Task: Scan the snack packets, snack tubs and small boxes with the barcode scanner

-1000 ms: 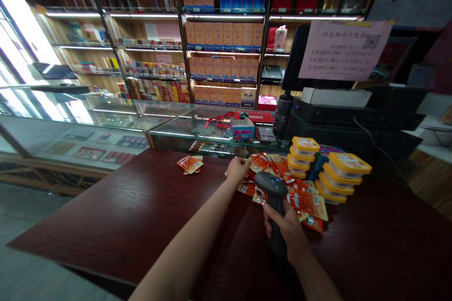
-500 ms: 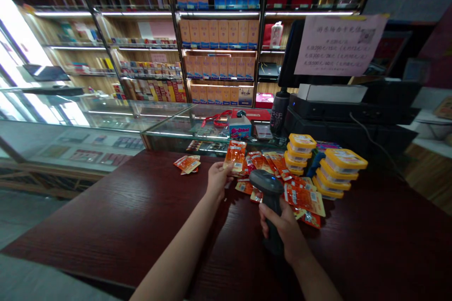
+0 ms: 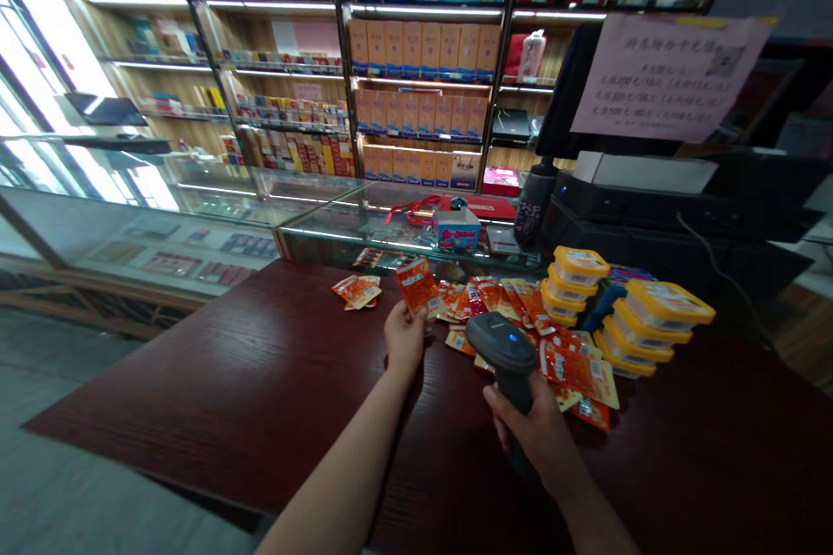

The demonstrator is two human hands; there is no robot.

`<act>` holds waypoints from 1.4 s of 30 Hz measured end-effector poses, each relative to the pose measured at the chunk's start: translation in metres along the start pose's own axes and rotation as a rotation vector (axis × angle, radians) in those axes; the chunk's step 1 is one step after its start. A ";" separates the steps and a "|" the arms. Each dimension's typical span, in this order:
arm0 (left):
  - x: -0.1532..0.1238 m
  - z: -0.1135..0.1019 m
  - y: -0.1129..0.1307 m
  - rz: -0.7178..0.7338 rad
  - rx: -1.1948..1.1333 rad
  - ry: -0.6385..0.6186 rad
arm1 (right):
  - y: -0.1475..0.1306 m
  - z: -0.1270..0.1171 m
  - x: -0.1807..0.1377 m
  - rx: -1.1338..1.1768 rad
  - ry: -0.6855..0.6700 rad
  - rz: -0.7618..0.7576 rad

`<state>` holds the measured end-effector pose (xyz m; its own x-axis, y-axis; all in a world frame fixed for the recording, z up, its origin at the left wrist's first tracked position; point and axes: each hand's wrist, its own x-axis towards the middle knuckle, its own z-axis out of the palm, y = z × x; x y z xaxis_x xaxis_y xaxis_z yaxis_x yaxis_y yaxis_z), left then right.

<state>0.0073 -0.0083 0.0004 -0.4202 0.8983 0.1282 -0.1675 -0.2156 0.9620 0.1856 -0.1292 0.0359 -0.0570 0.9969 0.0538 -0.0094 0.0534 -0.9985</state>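
An orange snack packet (image 3: 417, 282) is pinched at its lower edge by my left hand (image 3: 404, 336), raised a little above the table and tilted to the left. My right hand (image 3: 530, 425) grips the handle of a dark barcode scanner (image 3: 502, 342), its head pointing left and a small blue light glowing on top. Behind and beside the scanner lies a loose heap of similar orange packets (image 3: 579, 367), partly covered by it. To the left of my left hand rests a small pile of packets (image 3: 357, 290).
Yellow-lidded tubs stand in two stacks, one nearer (image 3: 641, 334) and one behind (image 3: 573, 282). A glass display counter (image 3: 325, 217) borders the dark wooden table (image 3: 279, 381). A small blue-pink box (image 3: 457, 230) sits on the glass, near a monitor bearing a paper sign (image 3: 673, 78).
The packet in my left hand has turned and tilted to the left. My right hand still holds the scanner. The whole view has shifted slightly.
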 end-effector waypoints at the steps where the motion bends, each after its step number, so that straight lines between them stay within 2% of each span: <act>1: 0.001 -0.001 -0.002 0.018 0.014 0.011 | 0.000 0.000 0.000 -0.008 -0.007 -0.006; 4: 0.002 -0.002 -0.005 0.049 0.054 0.041 | 0.000 0.000 -0.001 -0.018 -0.028 0.003; 8: 0.000 -0.002 -0.001 0.020 0.109 0.057 | -0.002 -0.001 -0.002 -0.034 -0.069 0.024; 15: -0.002 -0.003 -0.001 0.034 0.108 0.054 | 0.002 -0.001 -0.002 -0.052 -0.099 0.030; 24: 0.002 -0.003 -0.007 0.054 0.090 0.055 | 0.000 0.000 0.000 -0.052 -0.023 0.105; 30: 0.000 -0.004 -0.005 0.007 0.077 0.078 | -0.002 0.001 0.002 0.058 0.004 0.104; 34: 0.016 -0.012 0.004 0.011 -0.022 0.222 | 0.000 0.002 0.003 0.093 0.005 0.096; 38: 0.048 -0.027 0.019 -0.055 -0.034 0.383 | 0.001 0.002 0.002 0.100 0.010 0.078; 42: 0.075 -0.043 0.032 -0.111 -0.037 0.400 | 0.001 0.001 0.001 0.103 0.006 0.081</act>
<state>-0.0683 0.0356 0.0301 -0.7100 0.6988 -0.0867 -0.2600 -0.1456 0.9546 0.1843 -0.1281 0.0346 -0.0562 0.9981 -0.0268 -0.1076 -0.0327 -0.9937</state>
